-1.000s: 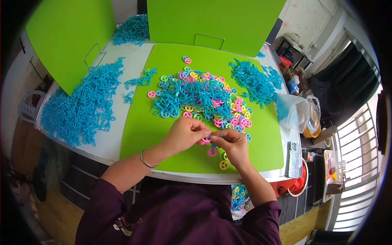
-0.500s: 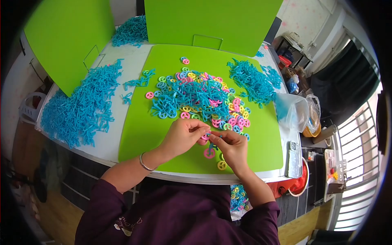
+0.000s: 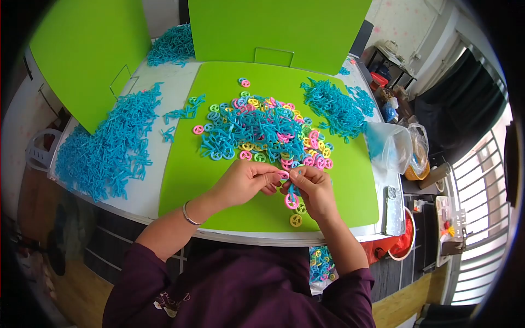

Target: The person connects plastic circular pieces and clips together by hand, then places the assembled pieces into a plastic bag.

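Observation:
Above the near part of the green mat (image 3: 219,216), my hands meet fingertip to fingertip. My left hand (image 3: 252,179) pinches a small pink plastic wheel (image 3: 284,175) by its rim. In my right hand (image 3: 314,191), thumb and fingers close on a blue plastic connector (image 3: 293,189), partly hidden by the fingertips. From the connector hangs another pink wheel (image 3: 291,201). Just below are a green wheel (image 3: 301,209) and a yellow wheel (image 3: 296,221); whether they are joined to it I cannot tell. Beyond the hands lies a mixed heap of wheels and blue connectors (image 3: 262,126).
Large piles of blue connectors lie at left (image 3: 109,142), at right (image 3: 333,106) and at far left (image 3: 172,45). Green boards (image 3: 279,27) stand behind the mat. A phone (image 3: 392,210) lies near the right table edge, below a clear plastic bag (image 3: 388,145).
Both hands have shifted slightly right and parted a little at the fingertips. The hanging pink wheel has moved right and up, and more of the blue connector shows.

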`<action>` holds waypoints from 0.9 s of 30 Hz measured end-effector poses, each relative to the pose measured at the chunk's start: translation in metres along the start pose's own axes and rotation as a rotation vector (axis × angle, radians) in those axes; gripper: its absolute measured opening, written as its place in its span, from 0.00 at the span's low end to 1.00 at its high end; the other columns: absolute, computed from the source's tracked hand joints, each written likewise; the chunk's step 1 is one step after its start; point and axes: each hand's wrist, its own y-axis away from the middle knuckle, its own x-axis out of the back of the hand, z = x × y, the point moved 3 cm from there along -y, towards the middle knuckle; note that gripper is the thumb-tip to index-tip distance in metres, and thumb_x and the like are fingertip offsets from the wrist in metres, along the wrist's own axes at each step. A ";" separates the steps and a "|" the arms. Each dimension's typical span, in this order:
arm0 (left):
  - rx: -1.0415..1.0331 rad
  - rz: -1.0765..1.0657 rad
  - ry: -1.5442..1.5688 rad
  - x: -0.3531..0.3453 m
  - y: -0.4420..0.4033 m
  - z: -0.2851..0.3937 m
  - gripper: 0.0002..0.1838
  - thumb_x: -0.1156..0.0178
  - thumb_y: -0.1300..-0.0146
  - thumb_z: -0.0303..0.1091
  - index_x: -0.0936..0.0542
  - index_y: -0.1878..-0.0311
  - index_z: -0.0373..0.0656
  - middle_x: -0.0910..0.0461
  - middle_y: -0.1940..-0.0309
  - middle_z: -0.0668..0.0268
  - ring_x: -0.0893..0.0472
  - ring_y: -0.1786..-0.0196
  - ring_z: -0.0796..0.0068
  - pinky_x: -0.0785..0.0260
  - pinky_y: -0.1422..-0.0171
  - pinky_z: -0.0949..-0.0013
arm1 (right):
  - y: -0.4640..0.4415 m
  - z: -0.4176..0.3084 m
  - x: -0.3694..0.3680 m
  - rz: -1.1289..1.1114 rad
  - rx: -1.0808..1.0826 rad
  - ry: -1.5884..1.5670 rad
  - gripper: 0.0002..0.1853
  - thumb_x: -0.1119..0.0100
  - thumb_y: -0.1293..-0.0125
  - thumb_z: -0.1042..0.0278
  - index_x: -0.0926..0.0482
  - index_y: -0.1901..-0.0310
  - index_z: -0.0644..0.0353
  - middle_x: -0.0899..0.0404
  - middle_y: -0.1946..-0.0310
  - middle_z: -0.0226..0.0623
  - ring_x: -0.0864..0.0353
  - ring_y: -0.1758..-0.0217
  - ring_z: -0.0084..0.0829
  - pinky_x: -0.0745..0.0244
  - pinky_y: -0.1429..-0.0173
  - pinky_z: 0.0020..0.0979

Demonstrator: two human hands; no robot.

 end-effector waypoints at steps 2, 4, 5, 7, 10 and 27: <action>0.035 -0.010 0.070 0.000 0.000 0.001 0.11 0.46 0.30 0.30 0.19 0.52 0.34 0.16 0.66 0.61 0.15 0.62 0.74 0.20 0.57 0.70 | -0.002 0.004 0.002 -0.026 0.014 0.036 0.11 0.39 0.35 0.71 0.21 0.53 0.65 0.17 0.72 0.33 0.25 0.73 0.15 0.38 0.70 0.19; 0.065 -0.024 0.151 0.001 0.001 0.003 0.12 0.46 0.30 0.31 0.19 0.53 0.34 0.16 0.65 0.61 0.16 0.61 0.73 0.20 0.57 0.70 | 0.002 -0.005 -0.004 -0.016 0.029 0.059 0.13 0.41 0.34 0.74 0.24 0.49 0.66 0.17 0.70 0.37 0.20 0.67 0.24 0.27 0.61 0.26; 0.055 -0.015 0.141 0.002 0.001 0.003 0.12 0.46 0.30 0.31 0.19 0.53 0.34 0.16 0.65 0.61 0.16 0.62 0.74 0.20 0.57 0.70 | 0.004 -0.008 -0.007 -0.012 0.036 0.070 0.15 0.43 0.34 0.75 0.25 0.46 0.67 0.18 0.68 0.40 0.17 0.65 0.28 0.22 0.56 0.29; 0.036 0.003 0.121 0.003 0.001 0.003 0.12 0.46 0.30 0.31 0.19 0.53 0.34 0.15 0.67 0.62 0.16 0.63 0.75 0.20 0.57 0.71 | 0.004 -0.008 -0.010 -0.036 -0.001 0.010 0.18 0.42 0.34 0.76 0.27 0.43 0.66 0.18 0.66 0.39 0.17 0.63 0.28 0.22 0.55 0.29; -0.154 0.114 -0.107 -0.002 0.004 0.014 0.12 0.44 0.31 0.33 0.18 0.53 0.35 0.15 0.70 0.63 0.16 0.66 0.79 0.23 0.61 0.75 | 0.002 -0.007 -0.011 -0.063 -0.078 -0.172 0.19 0.43 0.35 0.77 0.28 0.43 0.65 0.18 0.64 0.39 0.17 0.62 0.29 0.22 0.53 0.30; -0.244 0.031 -0.855 0.002 0.002 -0.024 0.15 0.34 0.44 0.39 0.17 0.55 0.44 0.23 0.64 0.63 0.23 0.56 0.63 0.31 0.50 0.62 | 0.131 -0.093 0.065 -0.624 -0.307 1.025 0.19 0.33 0.41 0.72 0.21 0.47 0.61 0.15 0.60 0.39 0.14 0.57 0.29 0.21 0.58 0.27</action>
